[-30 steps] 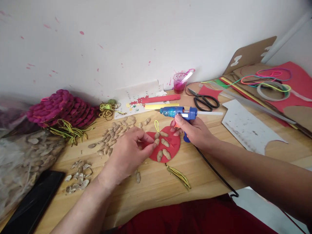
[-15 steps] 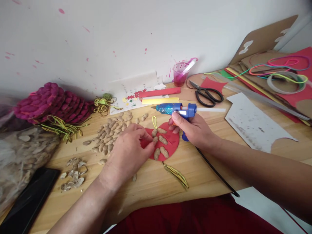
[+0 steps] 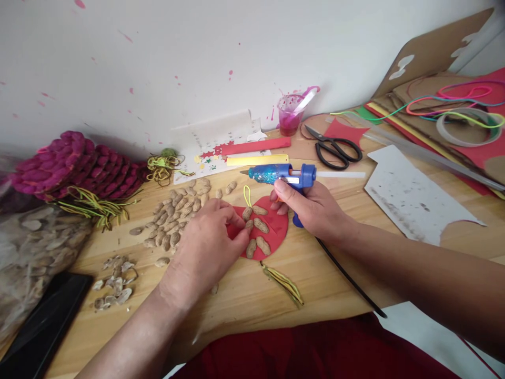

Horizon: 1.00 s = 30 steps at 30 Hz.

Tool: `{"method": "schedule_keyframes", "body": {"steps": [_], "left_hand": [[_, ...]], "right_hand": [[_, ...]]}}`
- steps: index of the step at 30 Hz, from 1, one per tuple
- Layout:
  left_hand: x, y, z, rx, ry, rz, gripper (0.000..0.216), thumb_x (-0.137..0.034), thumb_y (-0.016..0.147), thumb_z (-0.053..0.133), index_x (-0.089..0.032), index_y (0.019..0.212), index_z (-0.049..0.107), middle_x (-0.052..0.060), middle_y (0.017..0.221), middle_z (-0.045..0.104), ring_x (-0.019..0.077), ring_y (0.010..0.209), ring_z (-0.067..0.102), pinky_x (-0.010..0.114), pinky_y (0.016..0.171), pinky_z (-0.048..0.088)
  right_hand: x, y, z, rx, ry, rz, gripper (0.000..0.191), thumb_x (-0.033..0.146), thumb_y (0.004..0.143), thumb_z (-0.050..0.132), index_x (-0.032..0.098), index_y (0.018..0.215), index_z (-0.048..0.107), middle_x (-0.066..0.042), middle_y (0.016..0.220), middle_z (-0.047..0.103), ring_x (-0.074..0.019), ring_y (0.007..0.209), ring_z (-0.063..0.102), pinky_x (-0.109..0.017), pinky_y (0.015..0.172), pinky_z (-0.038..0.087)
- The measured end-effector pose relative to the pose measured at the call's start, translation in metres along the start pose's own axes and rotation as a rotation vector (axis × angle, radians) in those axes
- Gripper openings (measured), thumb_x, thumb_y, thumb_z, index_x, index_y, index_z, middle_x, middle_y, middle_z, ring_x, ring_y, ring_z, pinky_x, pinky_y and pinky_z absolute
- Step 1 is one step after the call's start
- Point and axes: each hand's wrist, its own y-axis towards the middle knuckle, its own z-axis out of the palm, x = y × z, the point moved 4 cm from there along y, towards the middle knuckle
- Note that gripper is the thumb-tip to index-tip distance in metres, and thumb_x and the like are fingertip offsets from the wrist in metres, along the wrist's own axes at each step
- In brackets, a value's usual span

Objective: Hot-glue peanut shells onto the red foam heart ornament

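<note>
I've got right hand (image 3: 320,211) gripping glue gun (image 3: 270,173), left hand (image 3: 209,237) pinching one peanut (image 3: 249,225) and blocking red cutout's (image 3: 279,231) edge, scissors (image 3: 324,139) and cup (image 3: 289,125) beyond, peanut pile (image 3: 171,226) alongside.

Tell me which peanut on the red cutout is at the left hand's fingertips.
The left peanut of the middle pair on the red cutout: the left hand meets it, while the other five there lie clear of that hand.

Black-handled scissors (image 3: 325,139) lie near a pink-stained cup (image 3: 289,124); at right, coloured cords (image 3: 445,98) cross a tape roll (image 3: 442,128); at left, a knobbly magenta stack (image 3: 77,166) stands near the wall (image 3: 158,58).
</note>
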Motion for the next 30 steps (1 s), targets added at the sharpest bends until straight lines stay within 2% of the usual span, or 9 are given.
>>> {"method": "schedule_keyframes", "body": {"steps": [14,19,24,27,30], "left_hand": [[-0.003,-0.001,0.002,-0.007,0.001,0.035,0.014,-0.028,0.082,0.068,-0.023,0.069,0.067,0.003,0.092,0.066,0.0182,0.081,0.062,0.035,0.075,0.047],[-0.003,-0.001,0.000,0.001,0.011,0.060,0.015,-0.030,0.083,0.068,-0.022,0.070,0.067,0.003,0.089,0.068,0.0194,0.082,0.063,0.035,0.077,0.048],[0.011,0.003,-0.012,0.087,-0.168,0.004,0.016,-0.037,0.088,0.063,-0.025,0.090,0.074,0.001,0.087,0.074,0.0185,0.077,0.065,0.033,0.074,0.050],[0.019,0.007,-0.012,0.122,-0.305,-0.049,0.015,-0.036,0.086,0.064,-0.025,0.087,0.074,0.000,0.084,0.076,0.0178,0.074,0.066,0.031,0.070,0.051],[0.022,0.010,-0.007,0.149,-0.413,-0.050,0.011,-0.033,0.082,0.068,-0.025,0.085,0.075,0.000,0.087,0.077,0.0178,0.078,0.068,0.030,0.073,0.052]], "right_hand": [[-0.001,0.001,-0.001,0.003,-0.002,0.000,0.045,0.063,0.094,0.056,0.020,0.082,0.065,-0.002,0.079,0.069,-0.0161,0.069,0.069,-0.027,0.063,0.056],[-0.003,0.001,0.000,-0.019,0.012,0.052,0.050,0.069,0.088,0.060,0.020,0.083,0.066,-0.003,0.080,0.070,-0.0164,0.070,0.069,-0.026,0.062,0.056],[-0.002,0.001,-0.001,-0.026,0.026,0.080,0.053,0.072,0.085,0.060,0.019,0.083,0.066,-0.004,0.079,0.071,-0.0158,0.068,0.068,-0.026,0.061,0.055],[-0.002,0.002,0.000,-0.022,0.023,0.080,0.053,0.071,0.086,0.061,0.019,0.081,0.066,-0.004,0.079,0.071,-0.0148,0.066,0.067,-0.026,0.060,0.055],[-0.002,0.002,0.000,-0.027,0.039,0.061,0.051,0.069,0.088,0.060,0.019,0.082,0.066,-0.004,0.082,0.071,-0.0147,0.067,0.068,-0.026,0.061,0.055]]}}
